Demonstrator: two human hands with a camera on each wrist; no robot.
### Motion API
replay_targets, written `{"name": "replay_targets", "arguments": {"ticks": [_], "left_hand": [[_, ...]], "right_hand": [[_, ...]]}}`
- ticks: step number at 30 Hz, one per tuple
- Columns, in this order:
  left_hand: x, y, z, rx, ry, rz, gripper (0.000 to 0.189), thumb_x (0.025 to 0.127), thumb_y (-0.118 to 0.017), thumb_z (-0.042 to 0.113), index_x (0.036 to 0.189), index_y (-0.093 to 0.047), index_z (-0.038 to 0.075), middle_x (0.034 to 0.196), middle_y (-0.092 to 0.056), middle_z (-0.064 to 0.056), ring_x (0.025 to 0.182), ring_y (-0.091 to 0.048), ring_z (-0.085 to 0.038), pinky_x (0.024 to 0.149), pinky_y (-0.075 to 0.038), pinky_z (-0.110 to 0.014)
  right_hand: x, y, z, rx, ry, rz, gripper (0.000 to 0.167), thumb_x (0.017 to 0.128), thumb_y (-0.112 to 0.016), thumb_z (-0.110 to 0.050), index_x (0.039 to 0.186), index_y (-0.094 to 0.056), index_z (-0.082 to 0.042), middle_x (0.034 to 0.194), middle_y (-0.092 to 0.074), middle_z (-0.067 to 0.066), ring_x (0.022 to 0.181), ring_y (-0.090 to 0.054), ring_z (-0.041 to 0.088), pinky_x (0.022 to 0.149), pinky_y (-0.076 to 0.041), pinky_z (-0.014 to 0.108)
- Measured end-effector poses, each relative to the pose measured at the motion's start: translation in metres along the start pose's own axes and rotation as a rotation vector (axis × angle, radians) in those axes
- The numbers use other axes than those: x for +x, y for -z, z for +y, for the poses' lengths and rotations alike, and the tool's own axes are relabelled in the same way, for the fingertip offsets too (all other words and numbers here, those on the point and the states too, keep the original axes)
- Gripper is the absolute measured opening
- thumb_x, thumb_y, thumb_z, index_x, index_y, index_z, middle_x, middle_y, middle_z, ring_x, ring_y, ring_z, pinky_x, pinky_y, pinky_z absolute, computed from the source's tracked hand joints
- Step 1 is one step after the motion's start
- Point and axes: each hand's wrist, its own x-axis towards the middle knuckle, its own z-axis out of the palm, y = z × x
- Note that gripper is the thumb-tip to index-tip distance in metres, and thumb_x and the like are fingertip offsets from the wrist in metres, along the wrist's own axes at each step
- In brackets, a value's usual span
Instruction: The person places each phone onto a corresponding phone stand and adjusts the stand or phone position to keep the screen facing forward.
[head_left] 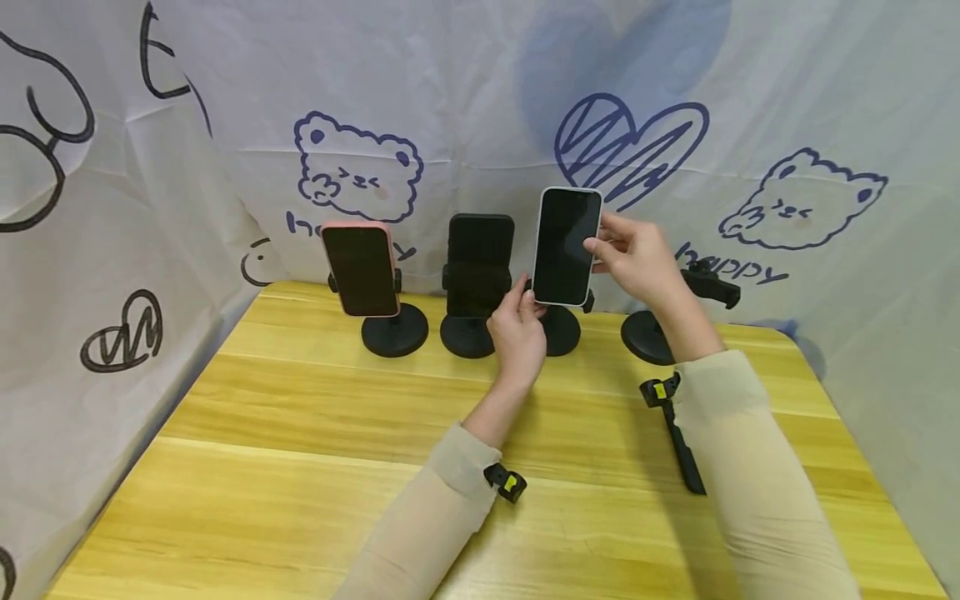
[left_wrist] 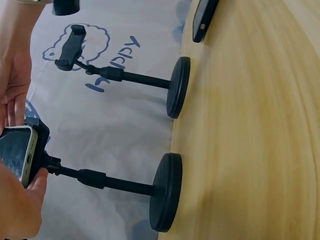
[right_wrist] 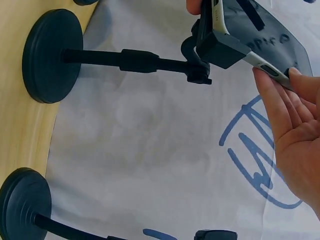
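One white phone [head_left: 567, 246] sits between the arms of a clamp [right_wrist: 220, 50] on the third stand [right_wrist: 139, 60] from the left, far side of the table [head_left: 315, 433]; right hand [head_left: 633, 254] pinches its right edge, thumb over the screen, left hand [head_left: 519, 337] grips the clamp, lower left. Can't tell how tight the clamp is. Main risk: if loose or off-centre, phone could slide or tip out on release. Pushing too hard up there might swivel the joint [right_wrist: 198, 75] or rock the round base [right_wrist: 52, 56]. Left hand is near the black phone [head_left: 480, 250], so a knuckle bump could shift it. Right sleeve [head_left: 757, 475] is near a dark phone [left_wrist: 204, 20] lying on the right; low sweep could knock it.
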Motion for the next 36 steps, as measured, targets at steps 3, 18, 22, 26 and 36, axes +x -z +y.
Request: {"name": "replay_targets", "arguments": {"ticks": [3,18,22,26,36], "left_hand": [[0.001,0.0,0.001,-0.006,0.017,0.028,0.034,0.106,-0.054,0.001,0.139,-0.062,-0.006,0.123,-0.07,-0.026,0.093,-0.077,-0.034,0.086,-0.062,-0.034],[-0.001,0.001,0.002,0.01,0.04,0.049,0.033,0.107,-0.054,0.004,0.137,-0.064,-0.005,0.133,-0.068,-0.021,0.091,-0.076,-0.036,0.086,-0.062,-0.038],[-0.002,0.0,0.001,0.032,0.033,0.058,0.033,0.106,-0.055,0.004,0.136,-0.066,-0.003,0.129,-0.07,-0.02,0.089,-0.074,-0.036,0.086,-0.062,-0.042],[-0.002,-0.001,0.0,0.05,0.027,0.052,0.033,0.107,-0.055,0.005,0.137,-0.066,-0.001,0.122,-0.073,-0.019,0.085,-0.071,-0.032,0.087,-0.06,-0.043],[-0.003,-0.002,0.001,0.051,0.006,0.04,0.034,0.107,-0.054,0.008,0.137,-0.065,-0.002,0.134,-0.068,-0.017,0.107,-0.07,-0.029,0.1,-0.056,-0.043]], "right_hand": [[-0.002,-0.003,0.002,-0.01,0.013,0.006,0.055,0.106,-0.062,-0.012,0.157,-0.044,-0.004,0.126,-0.067,0.023,0.111,-0.071,0.035,0.079,-0.062,0.027],[-0.007,-0.006,0.006,-0.04,0.01,-0.014,0.056,0.106,-0.061,-0.014,0.157,-0.041,-0.003,0.13,-0.066,0.024,0.109,-0.072,0.036,0.08,-0.062,0.03],[-0.008,-0.006,0.006,-0.06,0.012,-0.019,0.056,0.106,-0.061,-0.015,0.157,-0.041,-0.002,0.129,-0.067,0.023,0.106,-0.073,0.037,0.081,-0.063,0.032],[-0.009,-0.005,0.007,-0.079,0.014,-0.023,0.054,0.107,-0.06,-0.014,0.156,-0.043,-0.002,0.12,-0.068,0.022,0.102,-0.073,0.037,0.082,-0.063,0.034],[-0.013,-0.005,0.007,-0.085,0.019,-0.019,0.053,0.108,-0.058,-0.016,0.157,-0.043,-0.003,0.122,-0.068,0.022,0.105,-0.073,0.038,0.087,-0.061,0.044]]}}
